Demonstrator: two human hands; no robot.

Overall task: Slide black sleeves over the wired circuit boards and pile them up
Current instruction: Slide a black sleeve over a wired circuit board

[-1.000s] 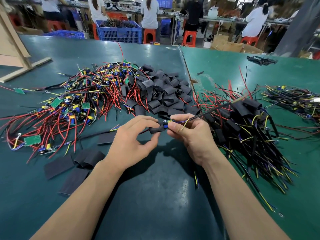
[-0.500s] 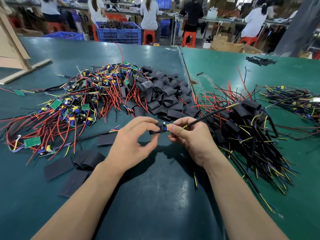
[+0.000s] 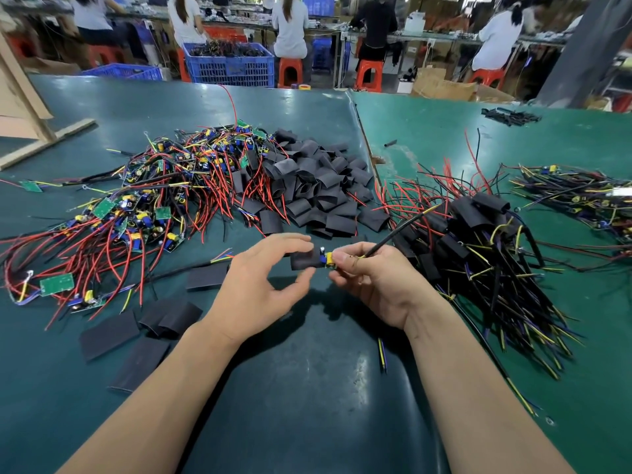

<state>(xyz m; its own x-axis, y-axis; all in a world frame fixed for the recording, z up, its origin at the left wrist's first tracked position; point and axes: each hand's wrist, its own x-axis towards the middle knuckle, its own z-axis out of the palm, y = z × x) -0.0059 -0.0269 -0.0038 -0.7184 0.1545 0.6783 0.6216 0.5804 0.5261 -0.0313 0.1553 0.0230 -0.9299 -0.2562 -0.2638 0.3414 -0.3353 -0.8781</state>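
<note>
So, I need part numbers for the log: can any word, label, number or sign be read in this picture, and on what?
None can be read.
Green boards in the wire pile: any print is too small to read.
Sleeve pinched by the left hand: plain black, no marking visible.
Board end held by the right hand: no legible print.
Blue crate and cardboard boxes behind: no legible text.

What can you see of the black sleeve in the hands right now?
The black sleeve is a short, matte tube, like flattened heat-shrink, lying roughly level above the green table. The left hand pinches it between thumb and fingers. It sits only partway over the circuit board: the board's yellow and blue parts stick out of its right end, where the right hand holds the board and its black wire. The sleeve's left end is hidden behind the left hand.
</note>
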